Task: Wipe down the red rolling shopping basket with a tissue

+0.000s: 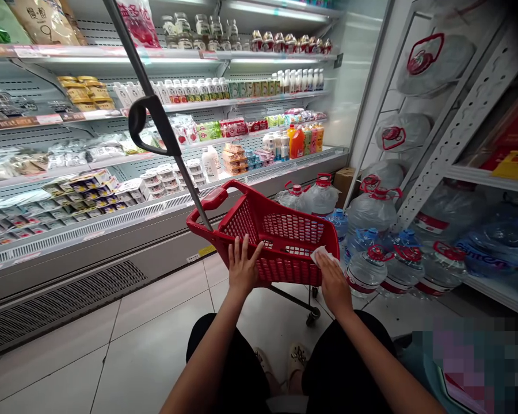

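Note:
A red plastic shopping basket on wheels stands on the tiled floor in front of me, with its long grey pull handle raised toward the upper left. My left hand lies flat against the basket's near wall, fingers spread. My right hand presses a white cloth or tissue against the basket's near right corner, fingers closed over it. My knees in dark clothing show below.
An open refrigerated case with dairy and drinks runs along the left. Large water jugs with red handles crowd the floor to the right, beside a white metal rack. Pale floor tiles lie at the lower left.

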The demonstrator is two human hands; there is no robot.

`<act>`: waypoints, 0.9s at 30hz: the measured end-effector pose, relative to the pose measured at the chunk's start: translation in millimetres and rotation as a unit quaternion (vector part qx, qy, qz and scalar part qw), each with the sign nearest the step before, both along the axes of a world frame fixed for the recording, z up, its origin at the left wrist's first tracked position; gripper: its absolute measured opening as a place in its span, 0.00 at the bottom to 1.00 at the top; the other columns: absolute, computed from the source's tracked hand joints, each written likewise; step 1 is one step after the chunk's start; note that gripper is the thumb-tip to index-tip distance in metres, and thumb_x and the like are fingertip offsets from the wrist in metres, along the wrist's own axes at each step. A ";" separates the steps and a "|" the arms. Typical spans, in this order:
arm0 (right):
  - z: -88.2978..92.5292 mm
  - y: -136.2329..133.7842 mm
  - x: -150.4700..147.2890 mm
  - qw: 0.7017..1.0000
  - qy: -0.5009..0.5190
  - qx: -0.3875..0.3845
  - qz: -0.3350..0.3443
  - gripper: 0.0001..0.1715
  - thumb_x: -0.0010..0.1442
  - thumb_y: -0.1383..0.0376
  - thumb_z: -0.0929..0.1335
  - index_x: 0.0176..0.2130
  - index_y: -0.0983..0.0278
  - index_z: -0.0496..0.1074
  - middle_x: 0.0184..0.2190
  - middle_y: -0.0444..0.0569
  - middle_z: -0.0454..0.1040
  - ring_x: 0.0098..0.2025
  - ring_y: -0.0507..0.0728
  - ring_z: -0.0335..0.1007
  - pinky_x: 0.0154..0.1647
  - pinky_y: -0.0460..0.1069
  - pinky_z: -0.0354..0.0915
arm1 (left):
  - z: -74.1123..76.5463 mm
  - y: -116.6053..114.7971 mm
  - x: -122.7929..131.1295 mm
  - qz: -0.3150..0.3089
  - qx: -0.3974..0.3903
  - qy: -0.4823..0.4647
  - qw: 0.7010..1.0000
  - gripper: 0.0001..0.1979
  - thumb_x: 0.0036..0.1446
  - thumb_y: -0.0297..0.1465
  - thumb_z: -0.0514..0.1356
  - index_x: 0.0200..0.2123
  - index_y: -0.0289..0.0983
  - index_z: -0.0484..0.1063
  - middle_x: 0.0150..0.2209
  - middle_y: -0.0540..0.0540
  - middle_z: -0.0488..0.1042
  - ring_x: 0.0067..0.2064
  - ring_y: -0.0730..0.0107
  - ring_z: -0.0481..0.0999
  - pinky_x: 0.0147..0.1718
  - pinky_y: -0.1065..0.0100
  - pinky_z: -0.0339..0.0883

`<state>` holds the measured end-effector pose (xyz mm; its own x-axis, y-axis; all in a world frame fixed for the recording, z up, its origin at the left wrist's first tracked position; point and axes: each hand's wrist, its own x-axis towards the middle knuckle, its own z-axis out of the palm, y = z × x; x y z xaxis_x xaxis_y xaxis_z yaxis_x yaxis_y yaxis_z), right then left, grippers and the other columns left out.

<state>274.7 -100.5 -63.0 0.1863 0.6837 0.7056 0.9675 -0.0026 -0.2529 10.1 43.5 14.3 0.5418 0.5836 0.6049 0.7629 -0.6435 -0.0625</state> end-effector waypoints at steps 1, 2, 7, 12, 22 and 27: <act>1.0 5.3 -2.5 1.000 0.006 0.003 0.000 0.46 0.65 0.78 0.53 0.76 0.57 0.43 0.72 0.49 0.60 0.72 0.59 0.57 0.73 0.62 0.56 | -2.8 -1.8 4.4 -0.003 -0.002 -0.001 1.000 0.46 0.55 0.24 0.64 0.74 0.52 0.54 0.77 0.47 0.43 0.76 0.37 0.40 0.71 0.34 0.42; 3.1 13.2 -8.3 1.000 0.007 0.005 0.010 0.46 0.65 0.78 0.53 0.76 0.57 0.43 0.72 0.49 0.61 0.72 0.59 0.58 0.73 0.63 0.56 | -5.9 -4.4 10.5 -0.007 -0.004 -0.002 1.000 0.47 0.54 0.23 0.64 0.74 0.51 0.54 0.77 0.47 0.45 0.76 0.36 0.41 0.72 0.35 0.43; 22.1 67.2 -63.9 0.995 -0.026 0.005 0.101 0.46 0.64 0.78 0.54 0.76 0.61 0.41 0.71 0.50 0.62 0.72 0.57 0.57 0.73 0.59 0.56 | -12.6 -15.4 35.4 -0.019 0.000 0.012 1.000 0.49 0.55 0.24 0.62 0.76 0.48 0.47 0.76 0.46 0.50 0.75 0.42 0.49 0.73 0.40 0.45; 26.0 75.0 -69.3 0.991 -0.035 0.010 0.130 0.46 0.65 0.78 0.54 0.76 0.60 0.41 0.72 0.50 0.60 0.73 0.57 0.56 0.74 0.59 0.56 | 6.8 -7.5 16.5 -0.052 0.014 0.055 0.997 0.44 0.58 0.23 0.55 0.76 0.41 0.45 0.76 0.47 0.50 0.75 0.60 0.53 0.75 0.52 0.41; 4.3 35.9 3.4 0.999 0.001 0.003 0.053 0.46 0.64 0.79 0.53 0.76 0.57 0.44 0.72 0.49 0.61 0.73 0.59 0.56 0.73 0.63 0.57 | 23.5 -6.6 10.1 -0.008 -0.009 0.017 1.000 0.36 0.56 0.28 0.60 0.69 0.43 0.64 0.68 0.43 0.66 0.69 0.45 0.62 0.74 0.38 0.34; 24.3 74.9 -64.9 0.992 0.008 0.025 0.121 0.44 0.66 0.77 0.53 0.76 0.59 0.45 0.71 0.51 0.63 0.73 0.57 0.55 0.73 0.60 0.57 | 23.3 -13.4 22.0 -0.010 -0.011 0.011 1.000 0.44 0.55 0.26 0.56 0.75 0.35 0.49 0.73 0.42 0.58 0.70 0.52 0.60 0.74 0.47 0.40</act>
<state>209.8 -25.5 -38.7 0.0336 0.6735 0.7384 0.9340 0.2417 -0.2629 32.1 30.1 37.6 0.5661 0.5859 0.5799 0.7484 -0.6603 -0.0636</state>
